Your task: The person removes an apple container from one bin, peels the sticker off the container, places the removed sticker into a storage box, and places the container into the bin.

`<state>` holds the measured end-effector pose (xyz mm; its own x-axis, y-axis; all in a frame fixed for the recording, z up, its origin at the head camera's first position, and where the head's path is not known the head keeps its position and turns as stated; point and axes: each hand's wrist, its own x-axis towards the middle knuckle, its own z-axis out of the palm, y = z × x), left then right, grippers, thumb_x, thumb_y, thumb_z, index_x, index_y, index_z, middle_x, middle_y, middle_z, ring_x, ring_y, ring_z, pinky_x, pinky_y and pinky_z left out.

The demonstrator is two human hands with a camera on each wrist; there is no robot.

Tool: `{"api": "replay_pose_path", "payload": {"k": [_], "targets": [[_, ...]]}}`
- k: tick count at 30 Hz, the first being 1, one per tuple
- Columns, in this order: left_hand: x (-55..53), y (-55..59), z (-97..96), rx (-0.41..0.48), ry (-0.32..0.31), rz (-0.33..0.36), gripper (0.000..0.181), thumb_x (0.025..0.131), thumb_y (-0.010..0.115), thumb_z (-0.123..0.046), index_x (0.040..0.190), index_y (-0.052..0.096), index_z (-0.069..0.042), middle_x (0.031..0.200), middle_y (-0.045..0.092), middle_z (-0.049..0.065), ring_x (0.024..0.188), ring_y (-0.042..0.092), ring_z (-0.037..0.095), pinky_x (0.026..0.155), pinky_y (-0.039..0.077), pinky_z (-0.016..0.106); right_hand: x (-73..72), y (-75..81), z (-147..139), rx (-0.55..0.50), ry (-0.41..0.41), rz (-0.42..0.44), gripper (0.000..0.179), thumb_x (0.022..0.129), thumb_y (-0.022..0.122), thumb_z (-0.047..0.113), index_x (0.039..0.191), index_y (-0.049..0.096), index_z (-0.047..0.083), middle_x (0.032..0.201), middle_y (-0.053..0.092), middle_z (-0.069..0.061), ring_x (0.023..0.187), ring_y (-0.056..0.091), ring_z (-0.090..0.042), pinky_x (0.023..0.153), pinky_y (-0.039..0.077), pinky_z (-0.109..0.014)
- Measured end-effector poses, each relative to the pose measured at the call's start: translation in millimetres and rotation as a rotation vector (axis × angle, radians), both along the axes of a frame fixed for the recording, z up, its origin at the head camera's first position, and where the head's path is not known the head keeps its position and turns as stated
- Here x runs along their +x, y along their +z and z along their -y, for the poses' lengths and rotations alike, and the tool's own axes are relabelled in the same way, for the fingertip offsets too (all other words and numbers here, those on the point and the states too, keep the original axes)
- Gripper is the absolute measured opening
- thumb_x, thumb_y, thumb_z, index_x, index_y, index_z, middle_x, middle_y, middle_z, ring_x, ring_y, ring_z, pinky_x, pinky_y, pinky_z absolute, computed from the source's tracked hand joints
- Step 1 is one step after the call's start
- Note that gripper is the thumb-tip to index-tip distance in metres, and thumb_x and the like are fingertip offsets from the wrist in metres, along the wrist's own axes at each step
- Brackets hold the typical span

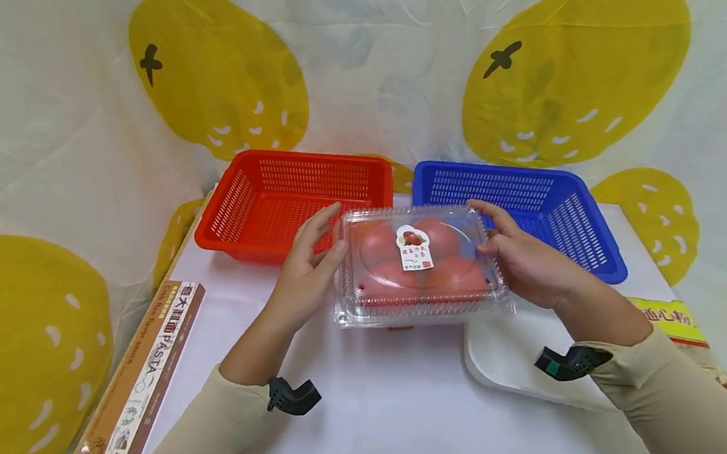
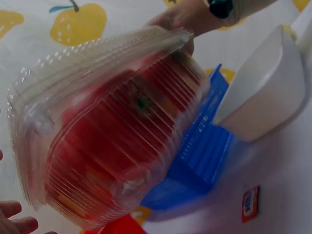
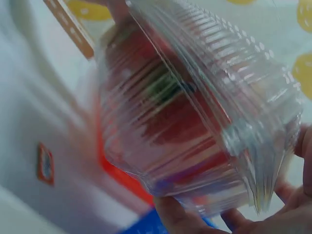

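A clear plastic clamshell box of tomatoes (image 1: 388, 282), with a printed label (image 1: 413, 246) on its lid, is held up over the table. My right hand (image 1: 532, 263) grips its right end; in the right wrist view, fingers (image 3: 178, 217) reach beneath the base. At the opposite end is my left hand (image 1: 303, 275), its fingers extended and its thumb by the box's edge. The left wrist view catches only the fingertips (image 2: 17, 219) of that hand, near a corner of the box. Through the ribbed wall a tomato's green stem (image 3: 163, 90) shows.
Behind the box stand a red basket (image 1: 242, 248) and a blue basket (image 1: 588, 236). A white tray (image 1: 512, 365) lies near my right forearm, beside a yellow pasta packet (image 1: 676, 318). A long pasta box (image 1: 149, 375) lies at left. One small red packet (image 2: 250, 204) is on the table.
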<state>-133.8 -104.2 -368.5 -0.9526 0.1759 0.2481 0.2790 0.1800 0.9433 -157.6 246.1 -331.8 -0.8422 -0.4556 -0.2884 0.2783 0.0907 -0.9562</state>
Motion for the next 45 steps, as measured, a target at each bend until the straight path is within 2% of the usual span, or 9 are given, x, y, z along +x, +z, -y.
{"api": "replay_pose_path", "payload": {"k": [7,12,15,20,24,27,32,38,45], "targets": [[23.0,-11.4,38.7,0.003,0.030,0.006,0.060,0.108,0.062,-0.018,0.163,0.043,-0.029,0.168,0.035,-0.001,0.150,0.040,0.027,0.113,0.050,0.052,20.8,-19.3,45,-0.051,-0.044,0.000,0.081,0.101,0.040,0.003,0.168,0.008,0.035,0.159,0.020,-0.021,0.132,0.045,-0.040,0.095,0.058,-0.039],[40.5,-24.0,63.1,0.054,0.044,0.018,0.056,0.110,0.054,-0.012,0.165,0.040,-0.016,0.167,0.040,0.001,0.155,0.033,0.024,0.118,0.042,0.031,34.9,-36.0,77,-0.064,-0.084,0.016,0.081,0.100,0.041,0.002,0.169,0.010,0.031,0.157,0.023,-0.022,0.126,0.048,-0.038,0.093,0.056,-0.039],[52.5,-29.1,74.7,0.112,0.038,0.008,0.054,0.111,0.048,-0.008,0.164,0.039,-0.010,0.167,0.041,0.003,0.157,0.029,0.025,0.115,0.040,0.020,40.8,-47.6,94,-0.060,-0.104,0.025,0.081,0.099,0.043,0.002,0.169,0.014,0.031,0.157,0.026,-0.021,0.122,0.051,-0.036,0.089,0.056,-0.040],[69.7,-41.0,89.7,0.187,0.041,0.000,0.052,0.111,0.044,-0.004,0.163,0.040,-0.007,0.166,0.041,0.010,0.155,0.031,0.025,0.113,0.043,0.019,51.5,-71.0,122,-0.056,-0.137,0.043,0.080,0.096,0.046,0.001,0.166,0.022,0.032,0.150,0.036,-0.021,0.109,0.061,-0.033,0.080,0.060,-0.040],[78.9,-52.7,99.7,0.178,0.087,0.020,0.051,0.111,0.044,-0.004,0.162,0.041,-0.007,0.166,0.040,0.010,0.154,0.031,0.022,0.115,0.039,0.018,62.3,-90.1,138,-0.063,-0.160,0.062,0.081,0.094,0.049,0.002,0.165,0.025,0.031,0.144,0.038,-0.023,0.102,0.064,-0.031,0.074,0.061,-0.039],[83.1,-60.7,108.8,0.130,0.130,0.048,0.050,0.112,0.045,-0.007,0.162,0.041,-0.007,0.165,0.041,0.007,0.153,0.031,0.017,0.115,0.034,0.016,70.7,-103.9,149,-0.059,-0.177,0.059,0.082,0.091,0.052,0.001,0.165,0.027,0.029,0.139,0.039,-0.022,0.097,0.063,-0.030,0.071,0.059,-0.035],[85.8,-74.3,126.2,0.055,0.172,0.086,0.049,0.113,0.046,-0.010,0.162,0.042,-0.007,0.161,0.045,-0.005,0.152,0.034,0.015,0.113,0.033,0.013,84.4,-117.3,165,0.001,-0.182,-0.001,0.083,0.089,0.057,0.001,0.164,0.031,0.027,0.138,0.043,-0.022,0.109,0.058,-0.030,0.081,0.055,-0.033],[86.9,-82.8,136.8,0.059,0.153,0.137,0.049,0.114,0.045,-0.014,0.163,0.041,-0.008,0.162,0.043,0.004,0.152,0.033,0.021,0.110,0.033,0.012,90.8,-121.2,174,0.047,-0.187,-0.069,0.082,0.091,0.060,0.004,0.164,0.032,0.027,0.142,0.045,-0.023,0.111,0.061,-0.031,0.085,0.056,-0.034],[81.5,-81.0,139.1,-0.013,0.117,0.152,0.052,0.114,0.046,-0.018,0.165,0.039,-0.015,0.169,0.037,0.006,0.156,0.029,0.020,0.110,0.034,0.014,92.8,-118.5,172,0.039,-0.205,-0.047,0.081,0.093,0.063,0.007,0.165,0.032,0.029,0.145,0.043,-0.024,0.109,0.063,-0.031,0.084,0.058,-0.034]]}}
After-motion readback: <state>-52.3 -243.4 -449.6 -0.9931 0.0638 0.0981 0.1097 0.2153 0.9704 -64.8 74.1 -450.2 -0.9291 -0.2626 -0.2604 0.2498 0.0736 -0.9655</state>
